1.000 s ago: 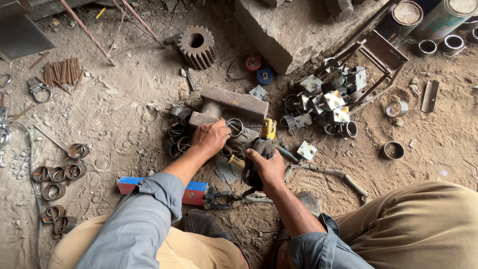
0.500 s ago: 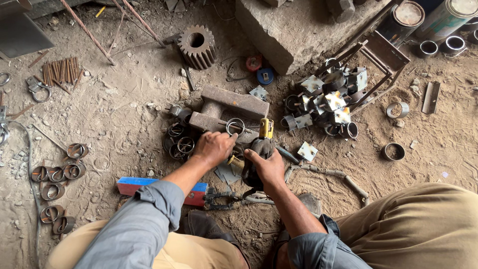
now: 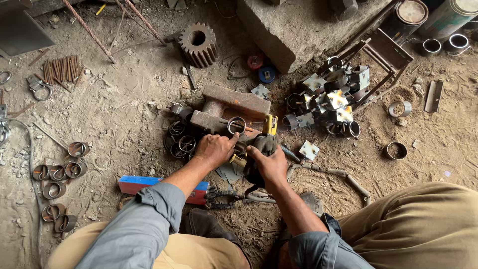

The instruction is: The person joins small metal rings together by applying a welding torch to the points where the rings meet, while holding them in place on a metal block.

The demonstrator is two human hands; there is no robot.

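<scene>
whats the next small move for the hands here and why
Probably steady the metal ring on the rusty steel block with the left hand, then bring in the yellow-tipped tool that the right hand grips. The ring stands at the block's edge by the left fingertips, and the tool's tip is just beside it, not clearly touching.

— Floor?
— Bare packed dirt floor [image 3: 124, 104], dusty, scuffed, strewn with small stones.

— Fixtures?
— One rough concrete block [image 3: 294, 27] at top centre; a rusty toothed gear [image 3: 198, 45] beside it; two metal cans [image 3: 428, 17] top right.

— Light?
— Even, soft daylight; no hard shadows. No walls in view.
</scene>
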